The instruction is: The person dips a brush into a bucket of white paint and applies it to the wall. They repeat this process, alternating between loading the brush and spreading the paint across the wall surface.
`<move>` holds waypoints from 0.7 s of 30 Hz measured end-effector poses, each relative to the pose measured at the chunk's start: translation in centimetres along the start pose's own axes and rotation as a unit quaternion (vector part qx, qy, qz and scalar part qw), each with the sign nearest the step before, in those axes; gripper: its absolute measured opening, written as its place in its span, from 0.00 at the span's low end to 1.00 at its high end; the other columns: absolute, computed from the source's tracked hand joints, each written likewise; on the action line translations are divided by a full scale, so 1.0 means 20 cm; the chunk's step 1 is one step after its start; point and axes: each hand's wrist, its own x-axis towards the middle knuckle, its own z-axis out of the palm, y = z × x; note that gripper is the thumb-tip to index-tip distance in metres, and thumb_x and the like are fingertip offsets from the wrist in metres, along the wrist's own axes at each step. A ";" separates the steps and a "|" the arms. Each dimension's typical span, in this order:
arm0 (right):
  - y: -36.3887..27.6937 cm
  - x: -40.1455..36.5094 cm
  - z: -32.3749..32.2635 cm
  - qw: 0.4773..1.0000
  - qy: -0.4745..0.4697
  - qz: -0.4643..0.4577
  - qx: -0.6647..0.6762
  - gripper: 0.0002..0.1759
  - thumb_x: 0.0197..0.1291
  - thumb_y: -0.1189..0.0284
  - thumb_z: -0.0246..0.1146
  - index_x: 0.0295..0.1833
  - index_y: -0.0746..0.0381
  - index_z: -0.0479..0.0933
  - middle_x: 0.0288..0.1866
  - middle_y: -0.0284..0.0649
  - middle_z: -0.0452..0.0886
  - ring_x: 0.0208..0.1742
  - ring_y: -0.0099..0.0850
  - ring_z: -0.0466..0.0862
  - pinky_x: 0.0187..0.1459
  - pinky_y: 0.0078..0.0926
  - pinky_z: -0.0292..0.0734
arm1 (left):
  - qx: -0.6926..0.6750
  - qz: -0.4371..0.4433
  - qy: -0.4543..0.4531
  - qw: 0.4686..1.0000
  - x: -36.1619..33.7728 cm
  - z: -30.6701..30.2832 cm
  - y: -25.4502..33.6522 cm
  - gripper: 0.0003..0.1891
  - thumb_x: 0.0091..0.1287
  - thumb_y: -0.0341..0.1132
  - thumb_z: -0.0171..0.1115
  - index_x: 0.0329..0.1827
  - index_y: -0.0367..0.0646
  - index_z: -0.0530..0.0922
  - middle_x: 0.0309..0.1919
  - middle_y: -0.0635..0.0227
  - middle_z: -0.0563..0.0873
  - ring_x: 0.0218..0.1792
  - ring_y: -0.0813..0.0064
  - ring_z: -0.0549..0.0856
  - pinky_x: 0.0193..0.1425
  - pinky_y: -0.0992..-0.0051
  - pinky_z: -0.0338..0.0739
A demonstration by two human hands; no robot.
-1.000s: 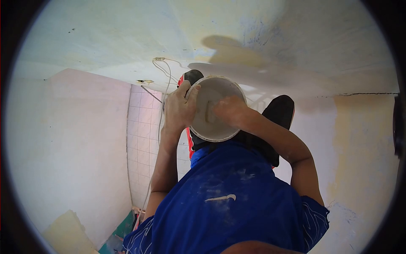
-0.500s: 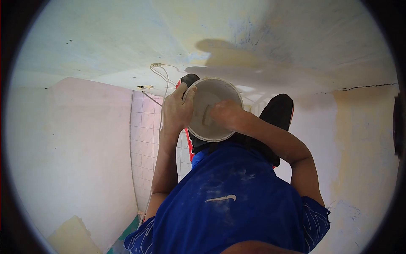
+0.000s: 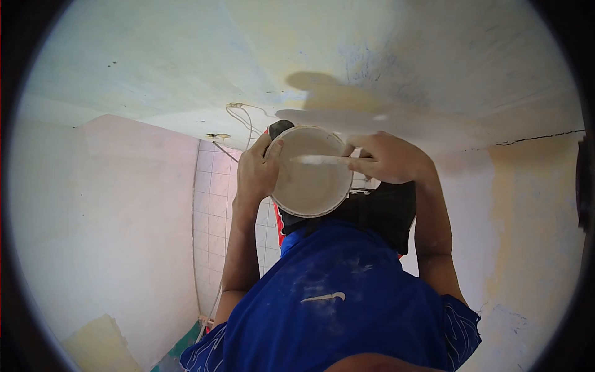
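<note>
A round white bucket (image 3: 313, 196) is held up in front of my blue shirt, its open top facing me, with pale residue on the inner wall. My left hand (image 3: 258, 167) grips its left rim, thumb over the edge and inside. At the opposite rim, my right hand (image 3: 389, 158) pinches what looks like a putty knife (image 3: 319, 160). White paste coats its blade, which points left across the bucket's mouth. The handle is mostly hidden by my fingers.
Ahead is a patchy plastered wall (image 3: 204, 56) with a dark crack (image 3: 539, 137) at right. Loose white cables (image 3: 238, 111) hang from it, near a wall box with bare wires (image 3: 217, 136). Pale floor tiles (image 3: 214, 198) lie at left; a shoe (image 3: 282, 128) shows behind the bucket.
My right hand has come up out of the bucket and moved right to its rim, bringing the paste-coated putty knife into sight. My left hand keeps its grip; the bucket sits slightly lower in view.
</note>
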 end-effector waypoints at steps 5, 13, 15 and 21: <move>0.12 -0.15 -0.01 0.988 0.000 0.051 0.145 0.15 0.76 0.66 0.59 0.54 0.68 0.77 0.21 0.39 0.82 0.16 0.21 0.73 0.20 0.25 0.67 | -0.020 -0.011 -0.014 1.000 0.02 0.00 0.01 0.21 0.79 0.43 0.58 0.32 0.34 0.69 0.21 0.55 0.68 0.25 0.72 0.65 0.31 0.63 0.67; 0.46 -0.27 0.17 0.939 0.005 0.057 0.339 0.15 0.80 0.64 0.56 0.48 0.66 0.76 0.20 0.35 0.78 0.13 0.16 0.66 0.16 0.19 0.59 | -0.002 -0.023 -0.025 0.999 0.05 0.02 0.03 0.21 0.79 0.42 0.58 0.32 0.34 0.69 0.21 0.56 0.68 0.26 0.72 0.66 0.31 0.63 0.68; 0.54 -0.28 0.27 0.913 0.027 0.025 0.405 0.15 0.80 0.65 0.56 0.49 0.68 0.76 0.18 0.33 0.73 0.13 0.17 0.66 0.15 0.18 0.58 | -0.004 -0.025 -0.024 0.999 0.05 0.03 0.04 0.21 0.79 0.43 0.58 0.32 0.34 0.69 0.21 0.57 0.68 0.26 0.72 0.65 0.31 0.63 0.68; 0.60 -0.29 0.42 0.786 0.017 0.014 0.618 0.18 0.80 0.64 0.57 0.51 0.71 0.76 0.17 0.30 0.66 0.12 0.17 0.64 0.11 0.16 0.54 | -0.006 -0.013 -0.016 1.000 0.04 0.04 0.06 0.22 0.79 0.43 0.58 0.31 0.34 0.68 0.21 0.58 0.66 0.26 0.73 0.64 0.30 0.64 0.66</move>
